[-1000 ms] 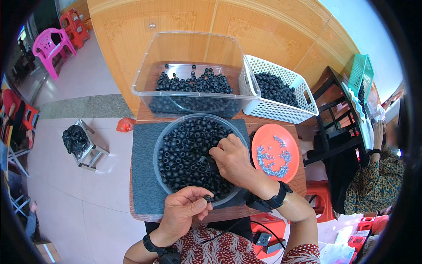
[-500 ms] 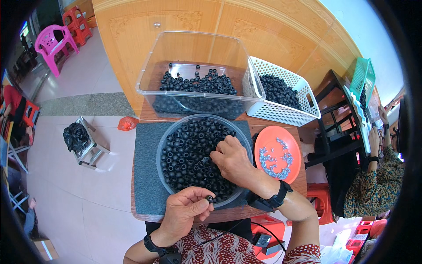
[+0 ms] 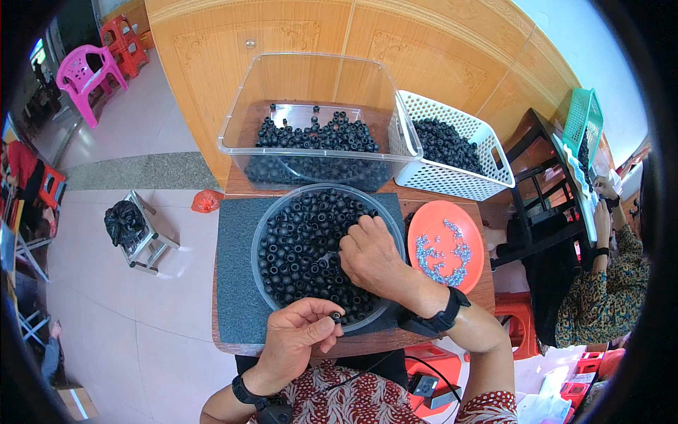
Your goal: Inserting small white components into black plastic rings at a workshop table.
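Observation:
My left hand [image 3: 300,333] pinches a small black ring-shaped part [image 3: 336,317] between thumb and forefinger, at the near rim of a round clear tub [image 3: 257,275]. The tub is full of similar black parts [image 3: 300,244] with round holes. Over the right side of the tub, my right hand [image 3: 374,258] has its fingers curled together. Its fingertips are turned down toward the parts, and what they hold, if anything, is hidden. Right of the tub, an orange plate [image 3: 422,225] carries small shiny silvery-blue pieces [image 3: 462,254].
A grey mat [image 3: 236,283] lies under the tub on the wooden table [image 3: 484,279]. Behind stand a clear box [image 3: 318,71] and a white basket [image 3: 459,185], both holding black parts. A metal stool [image 3: 152,247] is on the left; another person [image 3: 600,297] works at far right.
My right hand has shifted very slightly within the tub, its fingers still curled. The left hand keeps its pinch on the black part, nearly in place.

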Demonstrator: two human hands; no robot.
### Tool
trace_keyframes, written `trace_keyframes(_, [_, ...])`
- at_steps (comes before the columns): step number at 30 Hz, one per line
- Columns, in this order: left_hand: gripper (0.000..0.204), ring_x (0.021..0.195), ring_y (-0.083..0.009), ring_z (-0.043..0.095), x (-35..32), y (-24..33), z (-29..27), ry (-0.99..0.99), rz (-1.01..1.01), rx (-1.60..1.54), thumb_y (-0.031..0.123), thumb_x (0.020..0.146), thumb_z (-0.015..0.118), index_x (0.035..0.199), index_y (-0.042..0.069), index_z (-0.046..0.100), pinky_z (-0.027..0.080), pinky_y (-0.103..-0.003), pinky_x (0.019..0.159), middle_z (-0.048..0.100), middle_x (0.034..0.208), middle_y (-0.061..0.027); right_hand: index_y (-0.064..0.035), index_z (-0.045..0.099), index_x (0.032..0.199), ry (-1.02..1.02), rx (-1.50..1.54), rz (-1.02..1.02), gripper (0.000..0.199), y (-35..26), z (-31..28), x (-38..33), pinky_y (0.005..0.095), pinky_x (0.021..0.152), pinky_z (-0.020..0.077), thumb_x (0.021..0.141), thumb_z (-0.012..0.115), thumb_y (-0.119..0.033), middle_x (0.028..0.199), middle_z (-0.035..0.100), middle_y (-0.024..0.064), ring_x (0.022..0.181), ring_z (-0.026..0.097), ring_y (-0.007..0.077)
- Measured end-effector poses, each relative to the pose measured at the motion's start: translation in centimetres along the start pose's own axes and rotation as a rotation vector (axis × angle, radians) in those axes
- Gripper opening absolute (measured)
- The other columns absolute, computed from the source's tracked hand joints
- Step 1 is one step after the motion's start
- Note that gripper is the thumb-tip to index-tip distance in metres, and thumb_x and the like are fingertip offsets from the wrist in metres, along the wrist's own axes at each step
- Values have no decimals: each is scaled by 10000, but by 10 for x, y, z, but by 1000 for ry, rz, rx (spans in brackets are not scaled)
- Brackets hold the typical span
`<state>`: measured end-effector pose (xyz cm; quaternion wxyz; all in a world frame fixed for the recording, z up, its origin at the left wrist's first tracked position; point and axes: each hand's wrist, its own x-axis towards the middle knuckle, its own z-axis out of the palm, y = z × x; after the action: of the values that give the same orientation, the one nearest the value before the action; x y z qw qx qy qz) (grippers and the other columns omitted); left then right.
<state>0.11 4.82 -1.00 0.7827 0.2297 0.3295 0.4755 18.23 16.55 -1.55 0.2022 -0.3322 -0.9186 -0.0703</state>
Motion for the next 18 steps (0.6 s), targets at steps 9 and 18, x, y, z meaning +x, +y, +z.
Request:
trace_keyframes(9, [238,669,-161,589,8,-5,16,94,171,-16,131,921,607,1087,-31,554,482,-272,593,632,881,-109,-41,619,811,236,831,342,151,-45,-48,-27,320,593,414,707,723,-7,757,595,57,670,528,215])
trace_keyframes(18, [229,715,-116,589,7,-9,22,127,223,-41,109,934,591,1113,-27,550,493,-249,637,624,904,-67,-42,637,875,394,666,237,241,-69,-42,-34,329,620,422,675,771,-21,810,622,61,714,557,230])
